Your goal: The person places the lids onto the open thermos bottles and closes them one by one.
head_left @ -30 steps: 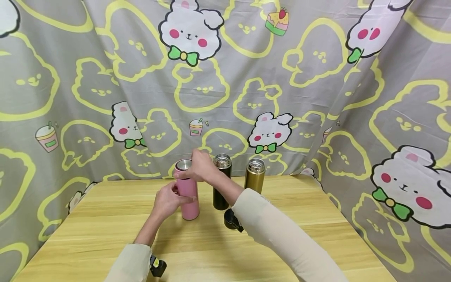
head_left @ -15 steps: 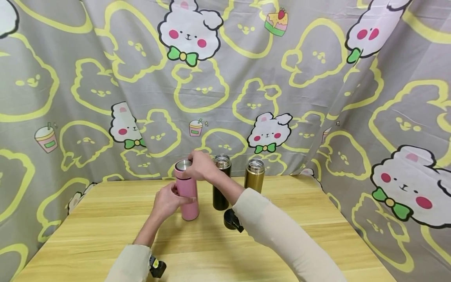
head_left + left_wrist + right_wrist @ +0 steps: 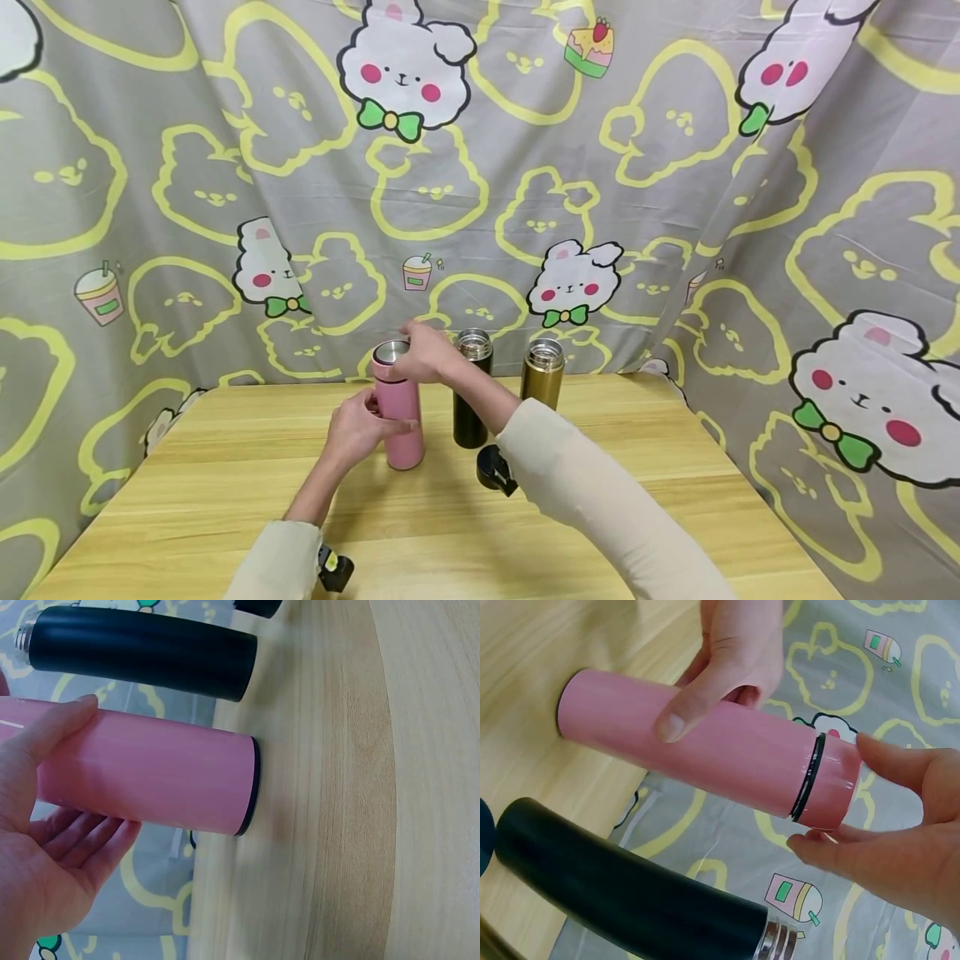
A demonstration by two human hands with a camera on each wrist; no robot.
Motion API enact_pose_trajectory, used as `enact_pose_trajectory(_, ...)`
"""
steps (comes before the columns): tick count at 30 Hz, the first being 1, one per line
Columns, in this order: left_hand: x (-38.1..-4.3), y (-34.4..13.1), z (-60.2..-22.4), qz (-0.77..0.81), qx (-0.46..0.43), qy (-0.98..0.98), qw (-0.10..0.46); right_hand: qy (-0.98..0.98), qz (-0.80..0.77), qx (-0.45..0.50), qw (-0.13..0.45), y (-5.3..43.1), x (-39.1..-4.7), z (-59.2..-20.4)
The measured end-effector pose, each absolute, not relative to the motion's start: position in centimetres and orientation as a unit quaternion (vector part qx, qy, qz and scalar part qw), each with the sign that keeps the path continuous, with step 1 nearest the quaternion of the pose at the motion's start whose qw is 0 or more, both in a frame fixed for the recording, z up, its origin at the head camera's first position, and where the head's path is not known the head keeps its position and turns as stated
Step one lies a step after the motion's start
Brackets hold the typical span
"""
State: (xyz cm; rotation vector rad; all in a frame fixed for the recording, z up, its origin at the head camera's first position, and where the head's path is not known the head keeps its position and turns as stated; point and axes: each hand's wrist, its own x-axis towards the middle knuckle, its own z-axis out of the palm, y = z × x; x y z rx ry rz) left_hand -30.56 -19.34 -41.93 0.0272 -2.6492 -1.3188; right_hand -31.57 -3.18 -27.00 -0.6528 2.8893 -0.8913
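Note:
A pink thermos flask (image 3: 400, 421) stands upright on the table, capped by a pink lid (image 3: 391, 368) with a steel top. My left hand (image 3: 358, 427) grips the flask's body, with the thumb across the near side in the left wrist view. At the flask's top, my right hand (image 3: 907, 810) holds the lid between thumb and fingers; a dark ring shows between lid and body. Just right of it stands a black thermos flask (image 3: 470, 417) with a bare steel threaded mouth. A gold thermos flask (image 3: 542, 379), also uncapped, stands farther right, partly behind my right forearm.
A black lid (image 3: 492, 468) lies before the black flask, partly hidden by my right sleeve. Another black lid (image 3: 335, 571) is by my left sleeve. Behind the wooden table (image 3: 202, 483) hangs a patterned grey curtain (image 3: 480, 208).
My right fingers have shifted rightward round the lid, baring more of its front. My left hand and the pink flask have stayed in place.

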Motion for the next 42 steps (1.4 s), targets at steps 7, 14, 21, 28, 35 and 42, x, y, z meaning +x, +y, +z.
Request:
enact_pose_trajectory(7, -30.40, -19.13, -41.71, -0.445, 0.008, -0.891, 0.091, 0.934, -0.259, -0.245, 0.014, -3.04, -31.78, -26.93)
enact_pose_trajectory(14, -30.25, -19.17, -41.57, -0.439, 0.009, -0.893, 0.102, 0.939, -0.280, -0.199, -0.025, -3.31, -31.68, -27.36)
enact_pose_trajectory(21, -30.40, -19.36, -41.65, -0.433, 0.008, -0.895, 0.105, 0.941, -0.281, -0.185, -0.031, -3.44, -31.53, -27.39)
enact_pose_trajectory(28, -30.44, -19.29, -41.70, -0.442, 0.008, -0.892, 0.094, 0.935, -0.287, -0.206, 0.018, -3.19, -31.86, -26.99)
enact_pose_trajectory(35, -30.58, -19.26, -41.70, -0.434, 0.011, -0.896, 0.094, 0.937, -0.269, -0.224, 0.001, -3.25, -32.10, -26.94)
enact_pose_trajectory(42, -30.51, -19.26, -41.71, -0.427, 0.007, -0.898, 0.102, 0.940, -0.279, -0.191, -0.039, -3.54, -31.67, -27.50)
